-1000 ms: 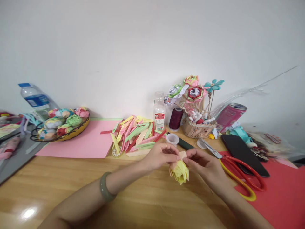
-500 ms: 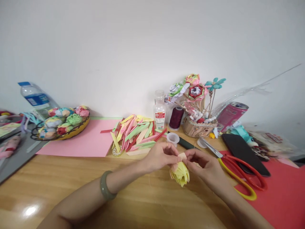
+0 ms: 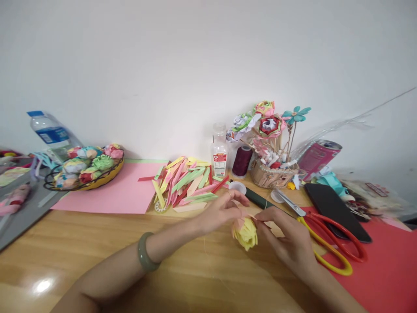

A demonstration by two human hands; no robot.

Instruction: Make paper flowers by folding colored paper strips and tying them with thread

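Note:
A yellow paper flower (image 3: 246,234) with some peach petals hangs head-down between my hands, a little above the wooden table. My left hand (image 3: 221,215) is closed on its base from the left, thumb and fingers pinching there. From the right, my right hand (image 3: 288,230) pinches a peach paper piece at the same base, fingertips close to the left ones. The fingers partly hide the exact grip. A fine pale thread (image 3: 205,247) dangles left of the flower.
Folded paper strips (image 3: 185,180) lie in a heap ahead. Right of my hands are scissors (image 3: 330,243), a black phone (image 3: 335,211) and red paper (image 3: 387,265). Behind stand a glass bottle (image 3: 220,152), a thread spool (image 3: 242,161) and a flower basket (image 3: 272,174).
My left fingers have lifted and spread slightly at the flower's base. My right hand has turned a little, and the peach piece at the base now shows less.

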